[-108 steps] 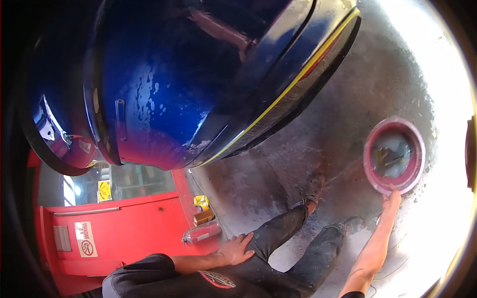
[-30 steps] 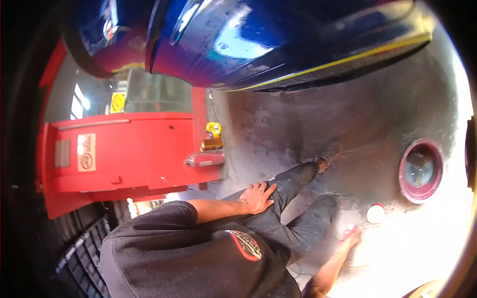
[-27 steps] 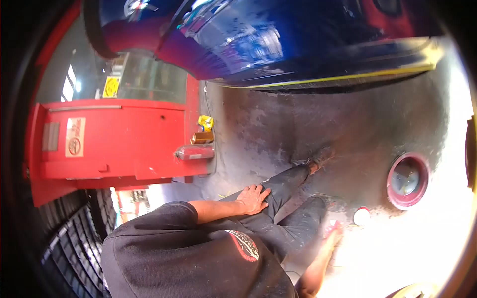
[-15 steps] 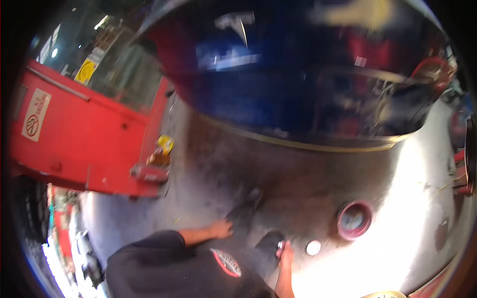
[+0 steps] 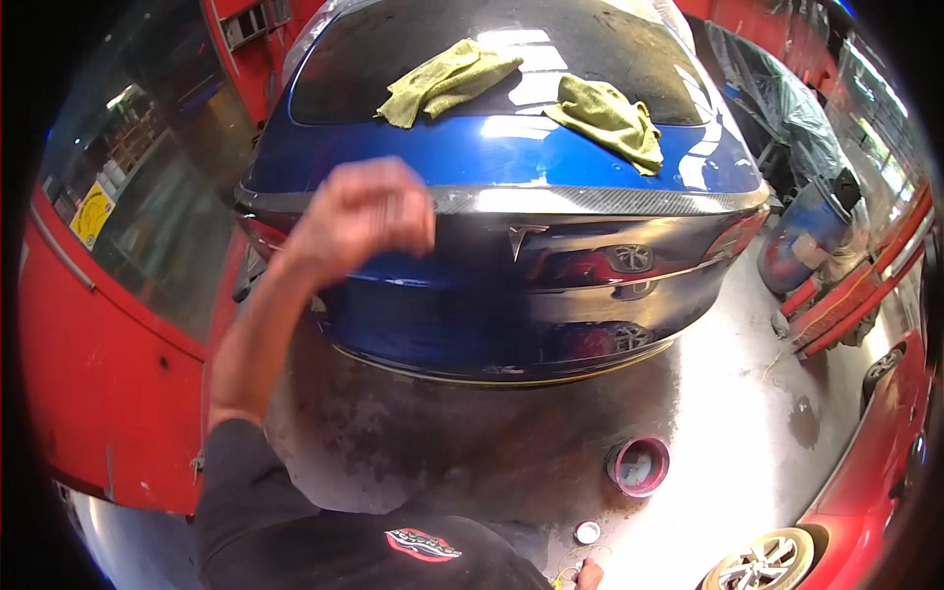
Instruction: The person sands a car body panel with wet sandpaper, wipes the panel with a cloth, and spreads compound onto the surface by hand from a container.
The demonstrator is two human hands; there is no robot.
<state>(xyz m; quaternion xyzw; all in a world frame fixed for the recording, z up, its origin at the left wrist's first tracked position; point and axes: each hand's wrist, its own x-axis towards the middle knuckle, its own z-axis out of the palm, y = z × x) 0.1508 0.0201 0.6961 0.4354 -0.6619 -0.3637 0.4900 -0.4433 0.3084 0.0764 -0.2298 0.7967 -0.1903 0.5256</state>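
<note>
Left hand (image 5: 379, 208) near crosswise spoiler (image 5: 590, 203)

The blue car (image 5: 570, 159) stands at twelve o'clock, its rear side glossy. On it lie the crumpled green cloth (image 5: 447, 84), at twelve, and the folded green cloth (image 5: 608, 123), at one. The small white tub (image 5: 587, 532) sits on floor, at five.

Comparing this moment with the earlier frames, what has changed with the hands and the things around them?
The left hand has left the thigh and risen up and forward, now blurred before the blue car. The right hand no longer grips the bucket. The view has swung up, bringing two green cloths into sight. The car seems unmoved.
</note>
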